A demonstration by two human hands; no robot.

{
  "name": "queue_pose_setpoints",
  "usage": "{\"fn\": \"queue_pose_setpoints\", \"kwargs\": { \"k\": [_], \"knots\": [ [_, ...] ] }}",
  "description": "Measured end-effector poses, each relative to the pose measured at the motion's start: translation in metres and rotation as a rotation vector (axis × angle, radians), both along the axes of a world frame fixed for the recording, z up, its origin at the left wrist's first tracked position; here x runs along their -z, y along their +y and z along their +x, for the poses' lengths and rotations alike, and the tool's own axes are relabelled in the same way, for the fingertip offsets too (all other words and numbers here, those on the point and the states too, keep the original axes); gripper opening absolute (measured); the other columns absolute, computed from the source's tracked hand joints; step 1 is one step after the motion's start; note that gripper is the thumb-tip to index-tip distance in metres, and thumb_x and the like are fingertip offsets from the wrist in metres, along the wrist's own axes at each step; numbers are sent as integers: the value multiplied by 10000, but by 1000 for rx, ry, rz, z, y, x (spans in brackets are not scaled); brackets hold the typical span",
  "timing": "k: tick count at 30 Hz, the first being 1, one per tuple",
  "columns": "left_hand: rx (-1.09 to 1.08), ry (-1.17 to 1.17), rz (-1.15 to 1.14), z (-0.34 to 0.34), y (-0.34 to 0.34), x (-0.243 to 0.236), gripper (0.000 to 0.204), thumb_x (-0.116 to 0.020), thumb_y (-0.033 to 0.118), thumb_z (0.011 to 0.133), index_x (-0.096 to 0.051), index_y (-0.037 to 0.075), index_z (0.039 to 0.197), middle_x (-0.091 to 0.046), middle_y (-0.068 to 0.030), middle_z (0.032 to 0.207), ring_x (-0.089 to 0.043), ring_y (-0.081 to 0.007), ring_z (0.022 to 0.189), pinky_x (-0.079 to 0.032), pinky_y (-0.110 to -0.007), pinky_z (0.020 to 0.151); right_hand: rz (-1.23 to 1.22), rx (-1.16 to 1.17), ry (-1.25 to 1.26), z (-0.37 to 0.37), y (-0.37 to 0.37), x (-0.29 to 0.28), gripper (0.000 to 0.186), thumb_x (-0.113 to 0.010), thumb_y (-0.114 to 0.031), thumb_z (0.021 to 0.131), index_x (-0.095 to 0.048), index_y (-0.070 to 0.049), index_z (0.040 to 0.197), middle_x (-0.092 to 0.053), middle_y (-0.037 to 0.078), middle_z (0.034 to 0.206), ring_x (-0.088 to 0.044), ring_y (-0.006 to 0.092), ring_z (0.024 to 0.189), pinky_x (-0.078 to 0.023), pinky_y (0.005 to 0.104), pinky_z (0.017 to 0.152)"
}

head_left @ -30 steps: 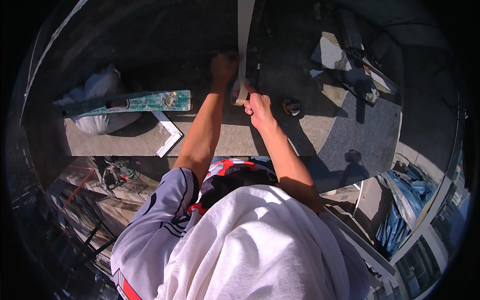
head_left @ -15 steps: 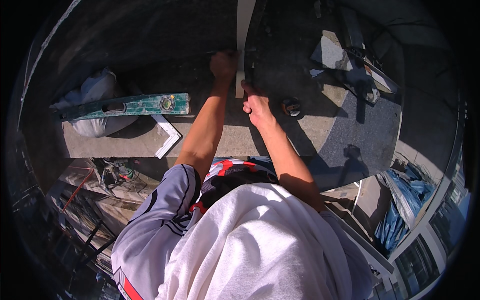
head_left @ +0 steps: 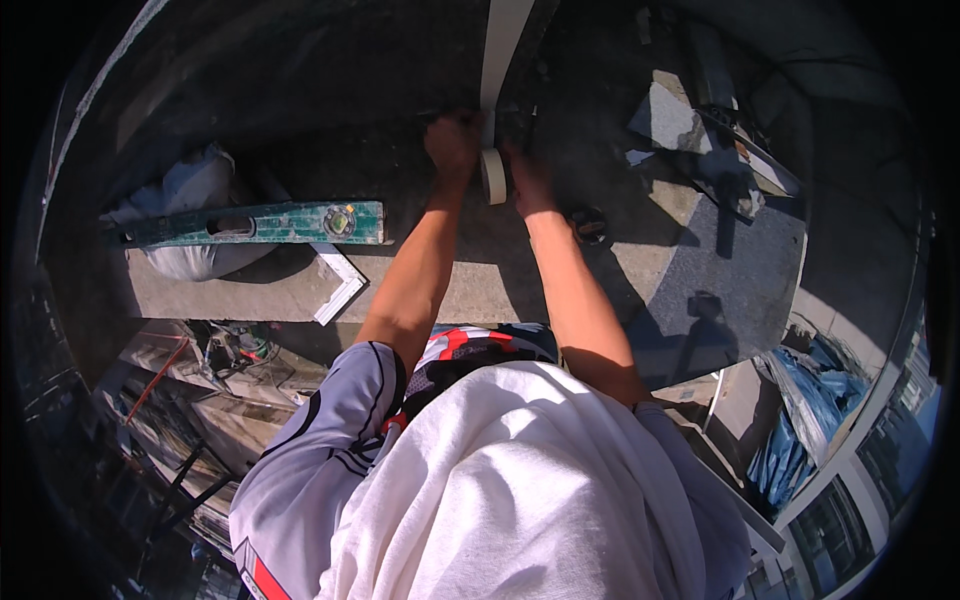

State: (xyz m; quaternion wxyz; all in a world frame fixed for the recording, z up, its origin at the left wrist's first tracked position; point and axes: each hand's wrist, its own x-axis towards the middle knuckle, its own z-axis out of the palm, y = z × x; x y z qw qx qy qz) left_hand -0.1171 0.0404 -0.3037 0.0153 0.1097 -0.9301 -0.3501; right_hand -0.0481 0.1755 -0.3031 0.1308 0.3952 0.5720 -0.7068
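Note:
A pale flat strip [head_left: 505,45] runs down from the upper edge to between my hands, where a cream tape roll [head_left: 494,177] shows on edge. My left hand [head_left: 450,142] is curled at the strip's left side, in shadow; what it grips is hidden. My right hand [head_left: 528,178] is at the roll's right side, its fingers too dark to make out, so I cannot tell if it grips the roll. A small dark tape measure [head_left: 590,225] lies right of my right forearm.
A green spirit level [head_left: 280,222] lies across a white sack [head_left: 190,258], beside a white square [head_left: 345,295]. Broken stone pieces [head_left: 660,120] and a grey slab [head_left: 730,280] are at the right of the concrete ledge [head_left: 240,295]. Blue sheeting [head_left: 800,420] hangs lower right.
My right hand has moved slightly right and upward into shadow. The roll, hardly visible half a second ago, now shows between my hands. My left hand has shifted slightly right and down.

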Motion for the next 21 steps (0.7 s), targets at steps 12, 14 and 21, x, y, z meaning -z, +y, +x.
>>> {"fn": "queue_pose_setpoints", "kwargs": {
  "k": [12,14,21],
  "knots": [
    [-19,-40,14,-4,-5,4,325,-833,449,876,-886,160,1015,-807,-196,924,-796,-416,911,-638,-519,820,333,40,69,-51,-28,25,373,-904,-298,816,-839,-23,1059,-833,189,1024,-811,292,979,-608,441,835],
    [-12,-29,-4,-5,-7,7,336,-842,453,867,-886,156,1018,-806,-199,927,-795,-415,916,-638,-517,823,368,41,133,-50,-31,18,405,-871,-337,833,-827,-8,1064,-827,221,1030,-815,357,998,-613,483,850],
    [30,-54,2,-7,-11,3,388,-863,512,851,-890,160,1012,-806,-196,916,-797,-411,919,-641,-499,825,676,-124,-75,-34,-25,-1,410,-871,-274,812,-811,30,1080,-819,229,1018,-811,343,962,-591,471,805]
  ]
}}
